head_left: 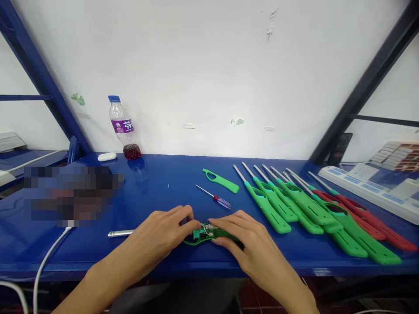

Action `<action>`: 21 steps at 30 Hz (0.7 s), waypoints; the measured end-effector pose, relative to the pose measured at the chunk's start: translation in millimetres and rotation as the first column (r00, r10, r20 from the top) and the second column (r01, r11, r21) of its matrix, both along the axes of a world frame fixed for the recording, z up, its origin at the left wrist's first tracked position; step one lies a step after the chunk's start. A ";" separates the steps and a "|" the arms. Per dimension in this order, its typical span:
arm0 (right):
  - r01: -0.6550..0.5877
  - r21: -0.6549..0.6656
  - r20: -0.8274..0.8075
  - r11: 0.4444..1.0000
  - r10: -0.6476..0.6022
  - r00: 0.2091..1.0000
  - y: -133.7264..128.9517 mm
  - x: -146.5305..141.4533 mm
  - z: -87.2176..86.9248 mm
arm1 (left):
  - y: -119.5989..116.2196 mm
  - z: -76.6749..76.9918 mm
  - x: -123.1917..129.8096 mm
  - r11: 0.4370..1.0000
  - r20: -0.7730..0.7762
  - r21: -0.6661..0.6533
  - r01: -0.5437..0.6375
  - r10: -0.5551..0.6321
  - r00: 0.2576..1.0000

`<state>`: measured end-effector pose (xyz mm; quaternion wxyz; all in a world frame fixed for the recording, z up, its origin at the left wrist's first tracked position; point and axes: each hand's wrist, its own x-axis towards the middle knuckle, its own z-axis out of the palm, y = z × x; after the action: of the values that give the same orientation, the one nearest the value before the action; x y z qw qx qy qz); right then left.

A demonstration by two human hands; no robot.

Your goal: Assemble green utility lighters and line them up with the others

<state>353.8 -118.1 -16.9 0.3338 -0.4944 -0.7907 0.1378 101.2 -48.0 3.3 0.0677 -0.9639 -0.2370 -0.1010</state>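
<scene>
An opened green gas lighter lies at the front of the blue table, its inner parts, wires and a teal trigger showing. Its metal tube sticks out to the left, beyond my left wrist. My left hand is closed in a pinch at the lighter's trigger end; what lies exactly between the fingertips is hidden. Over the handle end, my right hand holds the lighter, covering much of it. Behind the hands are a screwdriver with a clear purple handle and a loose green casing half.
Several green lighters and red lighters lie in a row at the right, beside a white power strip. A drink bottle and a white case stand back left. A white cable crosses the left edge.
</scene>
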 end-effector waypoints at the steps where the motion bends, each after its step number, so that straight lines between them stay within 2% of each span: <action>1: 0.001 0.004 -0.002 1.000 -0.001 1.000 -0.2 -0.3 -0.1 | 0.3 -0.2 -0.1 1.000 0.011 -0.004 -0.001 0.001 1.000; 13: -0.016 -0.008 -0.019 1.000 0.016 1.000 2.2 -0.4 -1.5 | 12.2 -1.0 -2.1 0.978 0.118 -0.209 0.014 0.011 0.993; 21: -0.009 -0.029 -0.008 1.000 0.008 1.000 -0.1 -0.7 -1.8 | 6.7 6.7 4.8 0.954 0.059 -0.296 -0.050 0.071 0.996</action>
<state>353.1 -118.2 -18.7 0.3291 -0.4952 -0.7895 0.1523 106.1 -41.3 10.0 -0.0818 -0.9514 -0.2810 -0.0959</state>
